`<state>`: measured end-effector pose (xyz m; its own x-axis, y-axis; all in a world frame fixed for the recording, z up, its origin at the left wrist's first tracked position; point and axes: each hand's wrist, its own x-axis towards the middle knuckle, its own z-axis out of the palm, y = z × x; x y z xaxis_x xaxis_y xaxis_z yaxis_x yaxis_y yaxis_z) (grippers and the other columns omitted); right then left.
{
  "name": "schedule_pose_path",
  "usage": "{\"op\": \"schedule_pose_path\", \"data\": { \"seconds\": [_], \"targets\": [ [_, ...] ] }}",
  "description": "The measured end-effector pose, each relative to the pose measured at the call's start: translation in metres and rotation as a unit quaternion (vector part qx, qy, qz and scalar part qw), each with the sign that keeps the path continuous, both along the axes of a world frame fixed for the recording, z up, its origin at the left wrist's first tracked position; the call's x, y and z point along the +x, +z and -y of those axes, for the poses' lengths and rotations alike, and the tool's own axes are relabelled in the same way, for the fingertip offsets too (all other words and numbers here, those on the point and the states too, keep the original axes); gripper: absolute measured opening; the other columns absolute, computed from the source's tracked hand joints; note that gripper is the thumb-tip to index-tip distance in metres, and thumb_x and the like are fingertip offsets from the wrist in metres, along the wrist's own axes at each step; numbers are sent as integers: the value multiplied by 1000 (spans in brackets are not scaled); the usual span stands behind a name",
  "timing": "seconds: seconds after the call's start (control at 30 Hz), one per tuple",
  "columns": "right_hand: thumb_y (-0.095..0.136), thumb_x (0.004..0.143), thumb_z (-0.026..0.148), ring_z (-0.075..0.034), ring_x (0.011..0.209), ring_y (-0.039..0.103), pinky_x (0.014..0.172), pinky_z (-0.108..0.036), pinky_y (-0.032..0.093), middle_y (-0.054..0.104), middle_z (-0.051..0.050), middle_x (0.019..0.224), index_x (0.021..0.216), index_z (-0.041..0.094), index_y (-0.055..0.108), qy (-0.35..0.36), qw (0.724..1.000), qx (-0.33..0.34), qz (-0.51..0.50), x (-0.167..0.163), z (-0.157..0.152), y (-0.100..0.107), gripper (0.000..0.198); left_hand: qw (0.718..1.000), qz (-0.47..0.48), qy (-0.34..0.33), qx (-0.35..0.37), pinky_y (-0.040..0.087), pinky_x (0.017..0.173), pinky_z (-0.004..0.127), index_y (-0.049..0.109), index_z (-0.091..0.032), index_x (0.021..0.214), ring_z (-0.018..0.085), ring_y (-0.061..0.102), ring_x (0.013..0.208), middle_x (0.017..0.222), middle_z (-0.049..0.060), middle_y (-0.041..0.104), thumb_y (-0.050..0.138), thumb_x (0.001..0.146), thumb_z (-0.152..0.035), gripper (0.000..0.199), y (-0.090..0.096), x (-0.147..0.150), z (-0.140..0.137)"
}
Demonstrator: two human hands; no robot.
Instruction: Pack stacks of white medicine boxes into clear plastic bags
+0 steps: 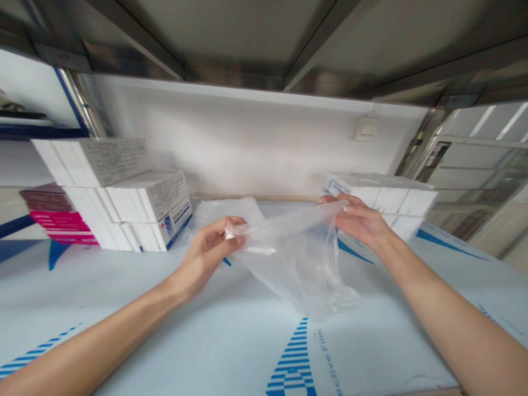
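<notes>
A clear plastic bag (pixel 305 264) hangs between my two hands above the light blue surface. My left hand (pixel 212 245) pinches one top corner of it between thumb and fingers. At the opposite corner, my right hand (pixel 357 217) grips the bag's upper edge, fingers closed. The bag's lower part droops in folds down to or just above the surface; I cannot tell which. Behind my left hand, more clear plastic (pixel 231 209) lies flat near the wall.
White boxes (pixel 136 203) are stacked at left, beside magenta boxes (pixel 61 214). Another white box stack (pixel 383 192) stands behind my right hand. A metal shelf (pixel 247 44) hangs low overhead. The film-covered worktop (pixel 198 341) ends at a white wall (pixel 256 137) with a switch (pixel 366 130).
</notes>
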<state>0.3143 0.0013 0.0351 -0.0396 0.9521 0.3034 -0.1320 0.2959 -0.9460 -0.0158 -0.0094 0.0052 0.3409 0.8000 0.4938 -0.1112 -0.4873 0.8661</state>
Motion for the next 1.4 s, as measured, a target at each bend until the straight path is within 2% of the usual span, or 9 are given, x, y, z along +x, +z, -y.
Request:
{"op": "schedule_pose_path", "data": {
  "seconds": [0.17,0.27,0.4,0.53,0.67,0.83,1.1,1.2,1.4],
  "targets": [
    [78,66,40,-19,74,64,74,-37,51,65,2,78,73,25,55,45,995,-67,-60,-3,-6,-11,28,982,102,-48,-149,40,48,20,40,-19,61,9,48,52,57,-5,48,76,75,-32,40,9,-5,-8],
    [81,71,35,-15,69,63,67,-31,50,66,2,77,78,23,58,70,991,-99,-48,-8,-10,-18,27,973,117,-45,-194,41,48,18,41,-19,65,8,51,51,56,-6,50,78,72,-26,39,10,-3,-5],
    [87,65,29,-13,63,60,58,-26,49,64,2,70,77,21,63,67,992,-106,-22,-5,-16,-25,28,969,121,-5,-216,45,48,17,51,-23,88,10,56,52,62,-6,60,79,69,-20,34,9,0,-4],
    [90,62,29,-10,54,54,51,-23,46,60,4,63,68,20,62,22,995,-76,-56,2,-19,-27,30,969,148,41,-196,47,49,18,54,-26,101,11,57,53,61,-7,61,75,69,-19,39,8,0,-8],
    [90,61,27,-10,54,55,51,-23,46,62,4,65,68,21,60,53,995,-63,-62,4,-15,-23,31,967,146,78,-192,46,50,18,59,-25,97,10,56,54,65,-7,60,73,71,-26,30,5,0,-11],
    [89,56,15,-10,63,63,59,-21,50,67,5,71,80,23,67,35,997,-36,-61,2,-14,-20,34,968,93,150,-177,38,47,17,65,-18,77,8,51,55,73,-3,59,72,65,-33,21,2,-3,-15],
    [87,54,11,-12,76,69,70,-22,54,70,4,77,81,24,71,-11,998,9,-63,1,-20,-19,34,971,-43,225,-62,29,44,19,54,-21,78,7,41,48,64,-7,50,80,63,-38,35,-4,-4,-18],
    [86,57,17,-13,76,68,72,-23,55,72,2,81,83,23,73,15,997,-8,-71,3,-20,-20,30,972,-59,226,-23,37,48,20,58,-22,85,10,48,54,71,-6,55,78,63,-36,33,-6,-2,-17],
    [89,54,16,-11,68,64,67,-23,53,69,3,74,77,23,72,-22,999,2,-48,8,-22,-20,29,974,-70,216,-23,49,57,25,61,-23,99,16,61,65,77,-3,60,75,67,-35,37,-9,-4,-21]
  ]
}}
